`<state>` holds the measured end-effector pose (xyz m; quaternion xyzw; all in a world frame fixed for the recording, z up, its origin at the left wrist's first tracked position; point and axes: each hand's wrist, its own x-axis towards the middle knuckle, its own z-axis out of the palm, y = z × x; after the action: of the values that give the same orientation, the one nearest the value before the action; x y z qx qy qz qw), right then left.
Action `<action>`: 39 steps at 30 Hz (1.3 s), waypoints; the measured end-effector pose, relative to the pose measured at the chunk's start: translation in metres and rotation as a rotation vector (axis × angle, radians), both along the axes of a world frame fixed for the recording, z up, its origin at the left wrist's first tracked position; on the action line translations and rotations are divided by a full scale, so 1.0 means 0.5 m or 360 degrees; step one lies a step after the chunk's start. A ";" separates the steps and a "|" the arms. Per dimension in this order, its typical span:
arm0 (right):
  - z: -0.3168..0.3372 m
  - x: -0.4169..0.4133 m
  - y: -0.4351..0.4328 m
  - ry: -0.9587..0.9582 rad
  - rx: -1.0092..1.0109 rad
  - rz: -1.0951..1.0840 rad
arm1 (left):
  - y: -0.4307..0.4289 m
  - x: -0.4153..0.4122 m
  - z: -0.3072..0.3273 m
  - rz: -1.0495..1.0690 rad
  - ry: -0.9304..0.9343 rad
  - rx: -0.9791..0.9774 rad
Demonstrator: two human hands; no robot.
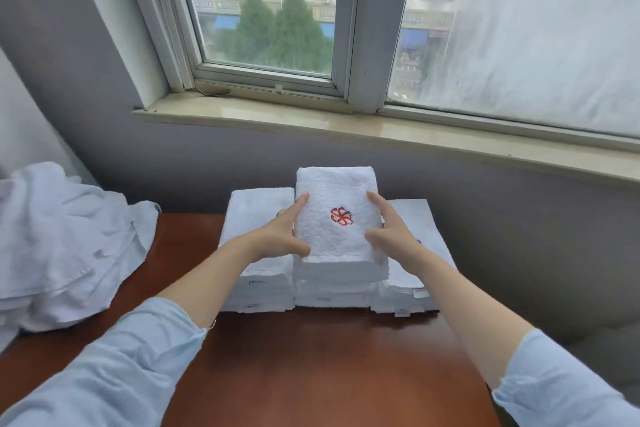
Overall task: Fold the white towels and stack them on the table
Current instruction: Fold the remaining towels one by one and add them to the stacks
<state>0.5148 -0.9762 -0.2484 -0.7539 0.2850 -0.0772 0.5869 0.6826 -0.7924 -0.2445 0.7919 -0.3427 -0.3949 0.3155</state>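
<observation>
Our left hand [284, 236] and right hand [393, 234] are bracketing the folded towel [332, 191] from either side. The forefingers are lying straight along its long edges and the thumbs are resting on its top. The lower fingers are hiding behind the cloth, so we cannot tell whether they are reaching underneath.

The towel, with a red emblem [342, 217] on top, is sitting on the middle stack [332, 291], which is rising above the left stack [256, 215] and the right stack [420, 229] at the far side of the table [311, 374].

We are judging it light, thick and soft. It is likely to sag or unfold if lifted by one corner, so we are favouring flat pressure on both long sides, or a palm underneath.

The neighbouring stacks are crowding both hands, and a careless nudge could topple the tall pile. A heap of unfolded towels [62, 236] is waiting on the left, and the window sill [346, 125] is running behind.
</observation>
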 end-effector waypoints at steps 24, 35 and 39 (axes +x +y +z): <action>-0.117 0.042 -0.006 0.0573 -0.0852 0.0335 | -0.024 -0.035 -0.101 0.0182 -0.0771 0.0279; -0.025 0.054 0.174 0.0447 -0.1445 0.0889 | 0.184 -0.075 -0.050 0.0173 -0.1265 0.0203; -0.006 0.114 0.281 0.0309 -0.1466 0.1052 | 0.320 -0.053 -0.034 0.0362 -0.1248 0.0260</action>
<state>0.5721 -0.8356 -0.2515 -0.9844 0.0238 0.0638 0.1620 0.6562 -0.6325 -0.2617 0.9375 -0.3148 -0.0521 0.1388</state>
